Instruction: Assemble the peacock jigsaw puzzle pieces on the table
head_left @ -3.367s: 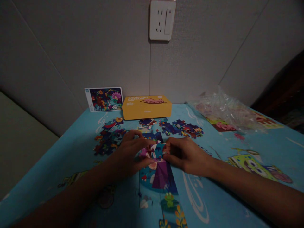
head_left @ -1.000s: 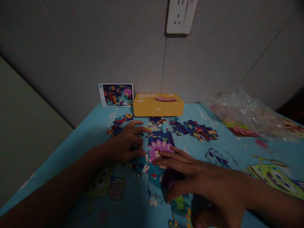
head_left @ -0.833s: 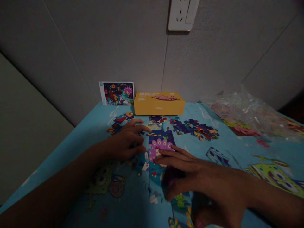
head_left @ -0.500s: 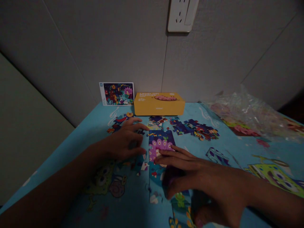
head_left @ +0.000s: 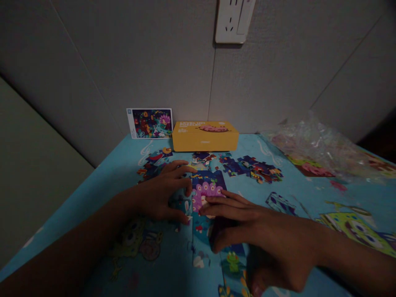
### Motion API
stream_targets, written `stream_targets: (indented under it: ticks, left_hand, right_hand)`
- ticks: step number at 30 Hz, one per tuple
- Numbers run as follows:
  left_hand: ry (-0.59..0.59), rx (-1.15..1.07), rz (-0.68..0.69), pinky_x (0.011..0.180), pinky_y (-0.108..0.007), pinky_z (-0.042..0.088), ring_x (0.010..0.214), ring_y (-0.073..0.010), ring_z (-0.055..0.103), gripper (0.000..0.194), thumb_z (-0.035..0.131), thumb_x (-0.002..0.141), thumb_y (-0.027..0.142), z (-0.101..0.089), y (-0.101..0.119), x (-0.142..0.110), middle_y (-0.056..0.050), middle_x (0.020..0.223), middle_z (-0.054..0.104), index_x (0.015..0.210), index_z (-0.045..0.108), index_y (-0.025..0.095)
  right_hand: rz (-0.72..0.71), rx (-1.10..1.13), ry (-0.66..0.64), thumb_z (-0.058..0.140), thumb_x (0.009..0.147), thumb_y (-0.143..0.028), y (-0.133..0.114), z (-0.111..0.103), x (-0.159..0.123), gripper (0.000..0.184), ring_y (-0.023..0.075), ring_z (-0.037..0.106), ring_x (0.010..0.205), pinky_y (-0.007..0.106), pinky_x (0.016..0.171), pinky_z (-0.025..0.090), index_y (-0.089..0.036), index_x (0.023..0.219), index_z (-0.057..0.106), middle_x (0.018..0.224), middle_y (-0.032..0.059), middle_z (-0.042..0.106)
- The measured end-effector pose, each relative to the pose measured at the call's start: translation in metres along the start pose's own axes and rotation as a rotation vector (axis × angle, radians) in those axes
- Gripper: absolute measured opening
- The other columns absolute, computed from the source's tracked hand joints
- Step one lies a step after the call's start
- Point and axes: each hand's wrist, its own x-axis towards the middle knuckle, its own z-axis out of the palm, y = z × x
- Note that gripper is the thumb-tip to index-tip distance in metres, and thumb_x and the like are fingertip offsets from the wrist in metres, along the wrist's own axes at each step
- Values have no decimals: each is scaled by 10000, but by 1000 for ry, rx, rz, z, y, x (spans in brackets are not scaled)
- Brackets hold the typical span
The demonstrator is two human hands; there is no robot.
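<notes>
stretching toward box (head_left: 205,142), joined puzzle (head_left: 201,233)

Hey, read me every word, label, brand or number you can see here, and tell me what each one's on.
"LEVEL UP! PUZZLES": top of the yellow box, slightly blurred.
Small lettering below that title: too blurred to read.
Small pale lettering on the box's front: too blurred to read.
Blue corner mark on the picture card: too small to read.
I can make out no numbers.

Yellow box (head_left: 205,140): "LEVEL UP! PUZZLES" on top.
</notes>
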Motion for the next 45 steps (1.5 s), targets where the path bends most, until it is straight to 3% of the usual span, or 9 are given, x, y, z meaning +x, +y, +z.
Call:
stream_targets:
  ticks: [7,12,18,20,27,32,39,42,45]
  left_hand:
    - [8,4,16,1152,-594,260,1446,-389,225,386,723,807,548,1,-3,-2,-129,1518,391,956,599,215]
    - [31,8,48,1166,-587,243,1445,-381,226,290,712,840,471,1,-1,-1,-103,1534,366,979,625,231]
    - [-13,-21,67,1157,-624,253,1451,-445,180,533,835,647,606,2,4,0,-120,1542,338,964,635,228]
    - [-28,-16,60,1149,-637,255,1452,-453,175,547,835,642,610,2,5,-1,-137,1536,340,962,623,221]
    - [-11,33,29,1149,-618,256,1453,-419,208,351,718,815,506,-1,5,0,-140,1545,347,947,585,209]
    - [17,37,32,1155,-603,258,1447,-407,226,290,685,838,463,1,2,-1,-133,1522,379,934,579,211]
    - [63,54,61,1155,-575,276,1442,-367,252,101,622,854,263,2,1,-1,-115,1510,401,934,586,214]
    - [107,6,129,1167,-525,285,1420,-339,293,186,668,871,338,2,9,2,-102,1482,442,1012,619,228]
    - [93,-40,170,1184,-507,270,1416,-338,311,483,754,799,531,8,16,4,-92,1458,493,1180,613,268]
  right_hand:
    - [-29,-6,33,792,751,-433,5,3,0,565,304,368,1417,511,1209,149,-178,1227,624,1487,147,456]
    - [-37,4,79,809,732,-471,6,3,1,579,297,439,1334,472,1170,250,-162,1194,644,1392,142,518]
    - [-5,-6,110,858,661,-513,8,5,0,607,274,493,1199,424,1067,379,-183,1136,676,1263,106,536]
    - [0,-7,121,868,646,-522,9,7,0,612,264,497,1174,405,1047,394,-187,1122,680,1243,95,531]
    - [24,-42,107,841,723,-430,7,7,-2,515,250,493,1133,396,1027,383,-199,1156,685,1183,90,526]
    - [23,-43,103,848,692,-482,6,6,-1,570,259,491,1110,407,990,406,-193,1152,675,1209,102,507]
    - [-22,-101,133,865,624,-564,10,8,-3,672,327,403,1288,455,1091,344,-198,1149,660,1325,134,450]
    - [-27,-110,139,864,625,-564,11,8,-4,680,330,395,1314,454,1102,338,-207,1164,654,1357,134,447]
    - [-27,-121,140,872,611,-560,11,7,-4,680,331,399,1318,459,1103,337,-220,1158,656,1375,123,450]
